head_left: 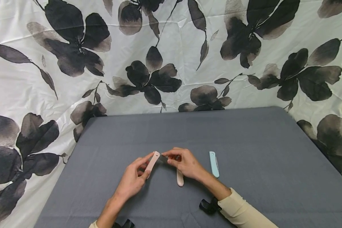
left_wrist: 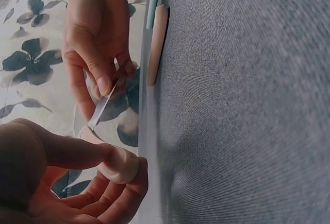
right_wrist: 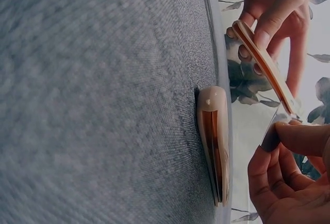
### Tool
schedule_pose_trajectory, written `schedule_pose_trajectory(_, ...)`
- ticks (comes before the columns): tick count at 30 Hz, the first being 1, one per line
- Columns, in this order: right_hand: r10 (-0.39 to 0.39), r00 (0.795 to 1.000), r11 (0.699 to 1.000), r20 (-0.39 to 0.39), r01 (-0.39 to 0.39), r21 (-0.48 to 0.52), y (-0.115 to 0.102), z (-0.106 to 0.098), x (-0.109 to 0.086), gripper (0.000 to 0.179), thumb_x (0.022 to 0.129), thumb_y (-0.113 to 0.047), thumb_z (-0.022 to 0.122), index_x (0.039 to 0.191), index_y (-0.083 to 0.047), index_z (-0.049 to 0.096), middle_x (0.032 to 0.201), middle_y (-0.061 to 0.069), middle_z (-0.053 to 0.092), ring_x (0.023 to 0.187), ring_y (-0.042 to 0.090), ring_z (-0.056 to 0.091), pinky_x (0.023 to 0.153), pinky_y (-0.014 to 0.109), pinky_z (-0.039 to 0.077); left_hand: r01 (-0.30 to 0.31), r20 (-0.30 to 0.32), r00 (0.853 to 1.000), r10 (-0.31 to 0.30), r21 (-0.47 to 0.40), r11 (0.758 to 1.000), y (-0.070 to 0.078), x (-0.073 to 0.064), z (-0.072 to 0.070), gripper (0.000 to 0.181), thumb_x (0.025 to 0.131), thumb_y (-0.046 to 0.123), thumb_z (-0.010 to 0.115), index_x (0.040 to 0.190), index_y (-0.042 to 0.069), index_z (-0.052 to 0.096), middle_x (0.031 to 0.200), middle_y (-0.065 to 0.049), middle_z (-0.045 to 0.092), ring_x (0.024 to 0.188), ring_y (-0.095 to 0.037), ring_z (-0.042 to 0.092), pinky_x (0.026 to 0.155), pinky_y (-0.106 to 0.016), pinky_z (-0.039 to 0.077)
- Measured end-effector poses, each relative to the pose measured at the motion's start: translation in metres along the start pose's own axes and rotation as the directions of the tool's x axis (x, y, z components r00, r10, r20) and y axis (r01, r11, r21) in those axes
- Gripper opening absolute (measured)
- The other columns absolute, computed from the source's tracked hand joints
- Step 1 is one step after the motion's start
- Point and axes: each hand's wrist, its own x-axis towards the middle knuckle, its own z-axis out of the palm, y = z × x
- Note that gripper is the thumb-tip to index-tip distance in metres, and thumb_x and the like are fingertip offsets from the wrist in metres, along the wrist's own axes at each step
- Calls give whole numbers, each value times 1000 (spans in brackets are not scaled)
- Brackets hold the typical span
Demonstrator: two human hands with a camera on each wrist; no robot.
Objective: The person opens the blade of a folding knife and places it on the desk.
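My left hand (head_left: pixel 133 178) holds a pink folding knife (head_left: pixel 152 165) by its handle, thumb on one side and fingertips on the other. The blade (left_wrist: pixel 101 109) stands out of the handle at the pivot end, and my right hand (head_left: pixel 189 163) pinches it between thumb and fingers. Both hands are raised over the table. Under the right hand lies a second pale pink folding knife (right_wrist: pixel 212 136), partly hidden by that hand in the head view; its handle slot shows in the right wrist view. A light blue folding knife (head_left: pixel 213 164) lies to the right.
The grey table (head_left: pixel 245 136) spreads under everything. Behind it hangs a white cloth (head_left: pixel 182 41) with dark flowers. Black straps (head_left: pixel 209 205) sit at the wrists, below pale sleeves (head_left: pixel 245 207).
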Motion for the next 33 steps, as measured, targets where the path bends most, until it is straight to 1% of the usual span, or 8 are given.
schedule_pose_trajectory(3,-2,1000,1000,0,2,-10,0,0,-1,26,95,-2,71,119,-8,78,105,12,75,82,8,61,72,23,52,-9,1,1000,9,12,1000,-1,-1,0,68,89,-12,71,145,26,64,103,-6,68,89,-16,64,69,-23,57)
schedule_pose_trajectory(9,1,1000,1000,18,-1,-20,-1,0,-1,25,97,-3,70,120,-9,78,100,8,73,81,9,59,71,23,51,-15,5,1000,15,59,998,-3,-2,-2,69,89,-12,71,144,28,64,107,-5,70,93,-16,63,71,-23,56)
schedule_pose_trajectory(14,-5,1000,999,30,7,-43,-1,0,0,25,98,-4,69,120,-12,78,101,7,72,77,9,57,69,23,50,-27,5,1000,26,93,995,-3,-1,-4,69,88,-13,70,143,29,65,110,-5,71,99,-18,65,75,-22,57)
schedule_pose_trajectory(17,-11,999,999,35,12,-51,0,-1,-1,26,98,-5,69,120,-14,78,101,4,72,77,8,57,69,23,50,-41,8,999,40,108,993,-4,-1,-5,69,88,-13,70,142,29,66,108,-4,71,95,-18,65,75,-23,56)
schedule_pose_trajectory(22,-19,999,998,40,22,-54,3,-2,-4,26,98,-5,69,121,-13,78,100,3,71,75,7,54,67,23,49,-79,33,997,76,144,986,-5,-2,-5,67,88,-12,71,143,27,65,108,-4,72,88,-14,63,74,-23,54)
schedule_pose_trajectory(27,-15,999,998,44,18,-64,2,-2,-3,26,99,-6,68,121,-14,78,98,2,70,76,9,54,67,22,48,-84,52,996,77,144,986,-3,-2,-7,67,90,-12,69,144,28,64,118,-6,73,92,-15,64,76,-24,54)
schedule_pose_trajectory(33,-2,999,997,53,5,-73,0,-3,-2,26,99,-5,68,121,-14,79,98,2,70,77,12,56,68,22,48,-103,68,993,93,151,983,-2,-3,-10,66,90,-13,67,144,25,64,120,-7,73,98,-19,64,76,-24,55)
